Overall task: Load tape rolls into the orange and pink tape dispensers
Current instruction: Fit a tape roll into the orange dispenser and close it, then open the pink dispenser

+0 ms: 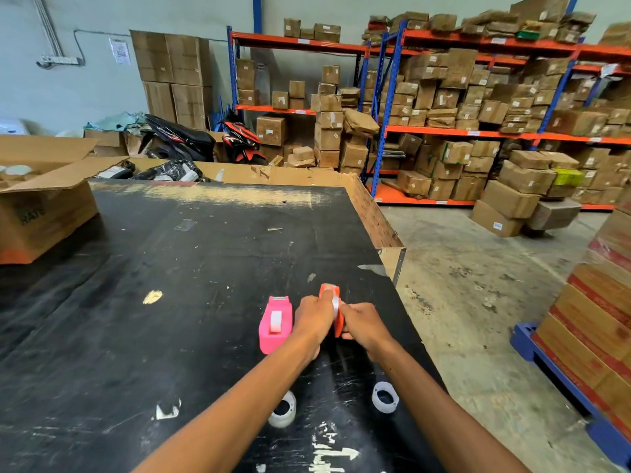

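The orange tape dispenser (330, 291) stands on the black table (170, 268) near its right edge. My left hand (313, 319) grips its left side, thumb stretched toward the front. My right hand (363, 324) grips its right side. A clear tape roll (336, 304) shows between my hands, sitting in the orange dispenser. Just to the left stands the pink tape dispenser (275, 324) with a whitish tape roll (276, 321) in its slot. Two loose tape rolls lie closer to me: one (283, 409) under my left forearm, another (385, 397) beside my right forearm.
An open cardboard box (44, 206) sits on the table's far left. The table's right edge (392, 254) drops to a concrete floor. Shelves full of cartons (478, 114) line the back wall. A stack of boxes on a blue pallet (587, 336) stands at the right.
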Motion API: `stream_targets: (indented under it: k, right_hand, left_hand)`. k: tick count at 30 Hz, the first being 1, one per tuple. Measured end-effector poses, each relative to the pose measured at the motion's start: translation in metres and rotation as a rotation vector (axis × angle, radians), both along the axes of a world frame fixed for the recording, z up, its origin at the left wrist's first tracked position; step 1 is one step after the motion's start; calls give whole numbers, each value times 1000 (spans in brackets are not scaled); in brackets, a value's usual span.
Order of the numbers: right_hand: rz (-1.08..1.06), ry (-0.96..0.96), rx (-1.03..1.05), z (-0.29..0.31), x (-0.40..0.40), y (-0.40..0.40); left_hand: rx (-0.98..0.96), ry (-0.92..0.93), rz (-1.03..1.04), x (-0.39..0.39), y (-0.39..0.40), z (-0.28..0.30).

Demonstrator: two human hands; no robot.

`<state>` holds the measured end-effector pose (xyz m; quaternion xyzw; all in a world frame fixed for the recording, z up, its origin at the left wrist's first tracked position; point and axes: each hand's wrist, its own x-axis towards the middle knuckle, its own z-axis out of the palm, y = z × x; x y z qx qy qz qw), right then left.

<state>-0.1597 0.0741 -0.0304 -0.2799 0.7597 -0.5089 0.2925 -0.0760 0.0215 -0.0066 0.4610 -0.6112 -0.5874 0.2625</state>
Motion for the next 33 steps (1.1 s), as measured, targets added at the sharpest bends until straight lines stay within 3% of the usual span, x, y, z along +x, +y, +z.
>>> stream_targets:
  k: [10,19,23,26,29,33]
  right_hand:
    - [47,111,87,-6,-7,3]
    - [-4,195,25,10,-13,2]
    - [-18,307,-91,30,0,-9]
    - [100,373,-96,42,25,-20]
    - [264,455,2,44,49,-34]
    - [470,611,327,43,70,-49]
  left_hand:
    - [3,-63,-47,3,-1,-11]
    - [-20,-28,-128,28,-2,4]
    - [-207,-18,-116,56,-16,20]
    - [-356,-108,-123,86,-32,27]
    - [-359,-285,-294,113,-57,17]
    - [-380,-431,-539,131,-72,3]
